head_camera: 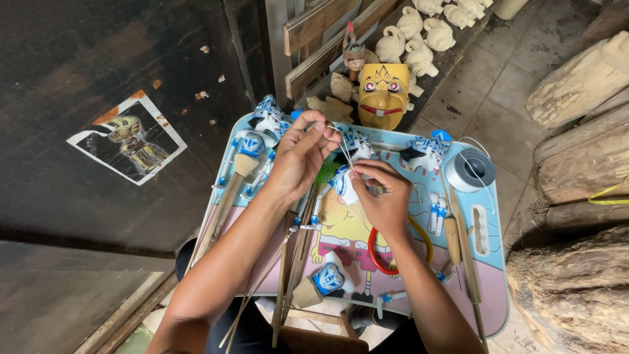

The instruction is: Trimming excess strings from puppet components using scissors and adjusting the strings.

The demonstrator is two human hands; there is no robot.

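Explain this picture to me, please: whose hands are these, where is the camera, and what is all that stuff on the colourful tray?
There is no machine here. The one picture comes from a camera worn on a person's head, looking down at their own two bare hands. The left hand pinches a thin pale thread and holds it up. The right hand has its grip on a small blue-and-white painted puppet part, which the thread runs toward. Both work above a pink and light-blue cartoon-printed tray resting on the person's lap. On the tray lie more blue-and-white painted puppet heads, long thin wooden rods, a grey spool of thread and a red ring. Beyond the tray stand a yellow carved face mask and unpainted pale carved figures. Rough logs lie to the right.
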